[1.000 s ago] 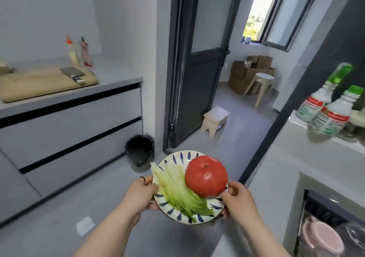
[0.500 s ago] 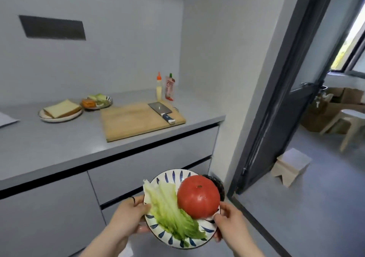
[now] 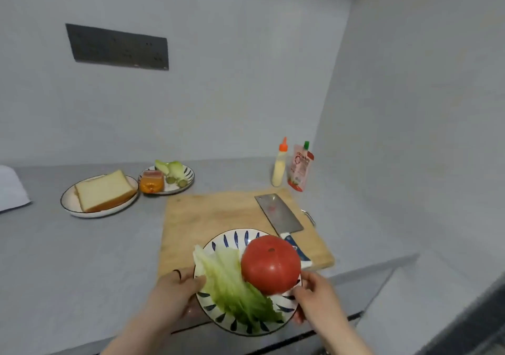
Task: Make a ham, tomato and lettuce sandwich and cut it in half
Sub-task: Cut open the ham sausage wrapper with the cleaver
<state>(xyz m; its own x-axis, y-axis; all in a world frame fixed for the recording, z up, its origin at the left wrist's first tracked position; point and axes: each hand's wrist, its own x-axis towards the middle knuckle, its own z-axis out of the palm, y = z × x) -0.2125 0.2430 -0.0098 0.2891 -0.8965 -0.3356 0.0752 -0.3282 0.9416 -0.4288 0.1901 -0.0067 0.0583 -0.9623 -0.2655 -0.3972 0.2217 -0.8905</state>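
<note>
Far left on the table point(image 3: 68, 259): bread point(image 3: 105, 191) on its own dish, with a small dish point(image 3: 189, 175) just beside it holding what looks like ham and lettuce stubs. Both are well apart from the carry

Left grip point(image 3: 172, 294) clamps the left rim of the plate point(image 3: 235, 238), thumb on top touching the leaf, fingers underneath hidden

Plate is in the air over the near table edge, overlapping the near side of the cutting board point(image 3: 218, 218). Bare board lies straight ahead of both grips, so set-down is a short push forward, I'd guess

Lettuce point(image 3: 235, 286) lies flat on the plate, long axis from far-left to near-right. Tomato point(image 3: 270, 263) sits whole beside it on the right half, touching the leaf, stem scar facing up

Cleaver point(image 3: 278, 215) is flat on the board's right side, long axis far-left to near-right, blade away, handle pointing at the person and partly hidden behind the tomato

Sauce bottle point(image 3: 280, 166) and pouch point(image 3: 300, 169) stand upright behind the board

Right grip point(image 3: 317, 297) pinches the right near rim. It's the nearer one to the cleaver handle, so the left one should take the tomato once the plate is down
</note>
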